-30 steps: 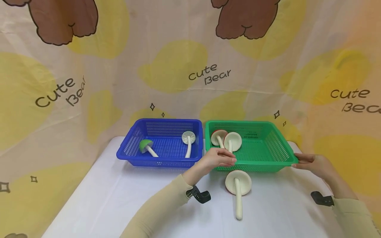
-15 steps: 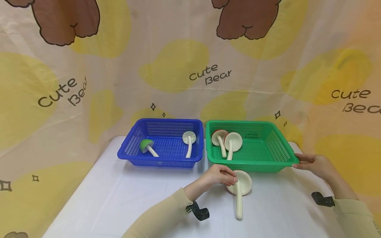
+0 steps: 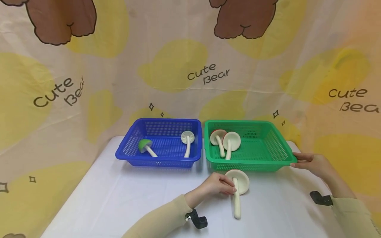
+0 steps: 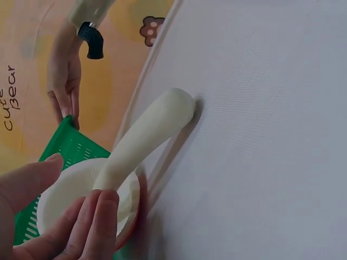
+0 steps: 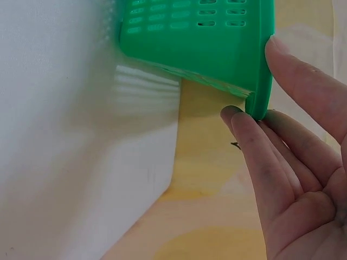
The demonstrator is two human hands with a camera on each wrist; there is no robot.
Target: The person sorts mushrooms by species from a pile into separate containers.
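Note:
In the head view a toy mushroom (image 3: pixel 237 206) lies on the white table in front of the green basket (image 3: pixel 253 163), its pale underside up. My left hand (image 3: pixel 218 185) is at its stem. The left wrist view shows the fingertips (image 4: pixel 105 208) right at the stem (image 4: pixel 149 132), while the thumb stands apart from it over the cap, whose edge is red. My right hand (image 3: pixel 315 164) holds the green basket's front right corner. In the right wrist view the thumb (image 5: pixel 303 78) lies on the rim and the fingers are beneath it.
Two mushrooms with pale undersides, one red-edged mushroom (image 3: pixel 218 137) and one beside it (image 3: pixel 233 141), lie in the green basket's left part. Left of it stands a blue basket (image 3: pixel 160 163) holding a green-capped mushroom (image 3: pixel 145 144) and a pale one (image 3: pixel 187 137). A printed cloth hangs behind.
My left hand has come down from the green basket's front rim to the stem of the mushroom on the table. The right hand stays on the basket's corner.

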